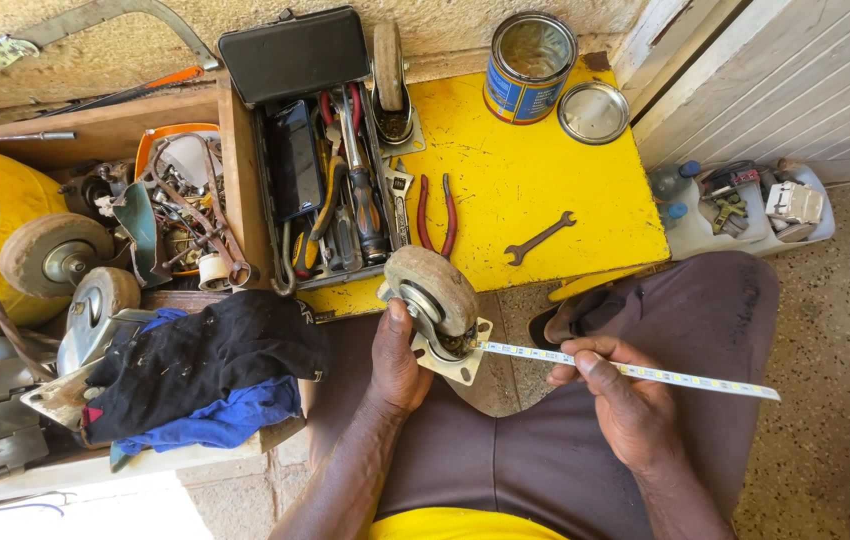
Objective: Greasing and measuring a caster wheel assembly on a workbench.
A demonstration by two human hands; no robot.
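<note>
My left hand (395, 358) grips a caster wheel (433, 290) with a worn tan tyre and a pale metal mounting plate (455, 355), held above my lap. My right hand (623, 400) pinches a thin white strip (645, 372) studded with small yellow squares. One end of the strip lies against the caster's plate and the other end sticks out to the right. On the yellow table top (535, 170) beyond lie red-handled pliers (436, 215) and a small open-ended spanner (539, 238).
An open tool tray (330, 180) holds screwdrivers, pliers and a dark phone. A second caster (389, 70), an open tin can (529, 65) and its lid (593, 111) stand at the back. Dark and blue cloths (200, 365) and more wheels (55, 255) lie left; a white tray (745, 205) of parts right.
</note>
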